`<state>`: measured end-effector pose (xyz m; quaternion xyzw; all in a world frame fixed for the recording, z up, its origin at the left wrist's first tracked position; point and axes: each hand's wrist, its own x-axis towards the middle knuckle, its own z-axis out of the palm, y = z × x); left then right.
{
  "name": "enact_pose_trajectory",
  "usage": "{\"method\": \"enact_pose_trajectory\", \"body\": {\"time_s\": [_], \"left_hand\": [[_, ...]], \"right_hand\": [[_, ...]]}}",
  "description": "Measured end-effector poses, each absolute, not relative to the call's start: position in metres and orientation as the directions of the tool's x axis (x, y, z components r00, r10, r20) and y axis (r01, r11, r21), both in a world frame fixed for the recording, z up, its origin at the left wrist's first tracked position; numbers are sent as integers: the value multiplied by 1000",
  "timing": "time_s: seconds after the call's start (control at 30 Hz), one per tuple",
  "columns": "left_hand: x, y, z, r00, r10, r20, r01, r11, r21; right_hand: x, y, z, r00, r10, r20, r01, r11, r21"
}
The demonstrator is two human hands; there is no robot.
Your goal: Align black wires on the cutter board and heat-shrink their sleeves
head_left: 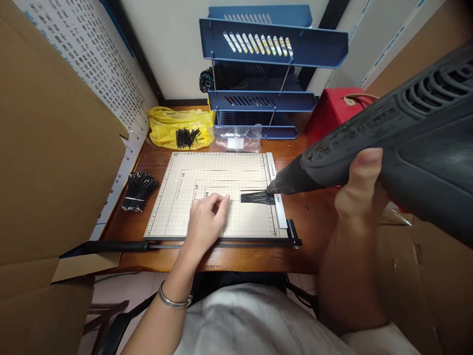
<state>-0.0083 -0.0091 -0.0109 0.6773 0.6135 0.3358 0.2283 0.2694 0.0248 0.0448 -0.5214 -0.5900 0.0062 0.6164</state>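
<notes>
One banded bundle (135, 191) of black strands lies on the left of the table (310, 231); farther back, a loose pile (187, 138) rests on a yellow bag (162, 129). Over the trimmer board (177, 212), the left hand (207, 217) brings thumb and forefinger nearly together; whether they pinch anything cannot be told. Just rightward, a row of strands (256, 198) reaches the edge strip (281, 217) near the nozzle of a black blower (388, 123), gripped by the right hand (358, 182). Work appears midway: row in process, bundle and pile aside, finished or waiting unclear. Legible: B5, A5, B6, apparently "cutter".
</notes>
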Motion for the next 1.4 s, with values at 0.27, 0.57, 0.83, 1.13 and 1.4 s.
{"method": "enact_pose_trajectory", "body": {"time_s": [0.27,0.57,0.83,1.13,1.4], "left_hand": [[-9,-9,-12,30,982,184,676,-156,721],[-8,-9,-12,24,983,185,681,-151,716],[-9,-9,-12,31,983,182,673,-155,723],[7,-16,-7,275,881,386,819,-425,387],[31,-12,-8,541,829,144,813,-559,163]], "right_hand": [[267,16,64,245,622,743,609,497,-618],[265,18,58,219,549,806,716,470,-515],[266,18,53,208,575,791,705,473,-529],[278,20,58,214,561,800,536,617,-577],[276,10,58,373,533,760,628,458,-629]]}}
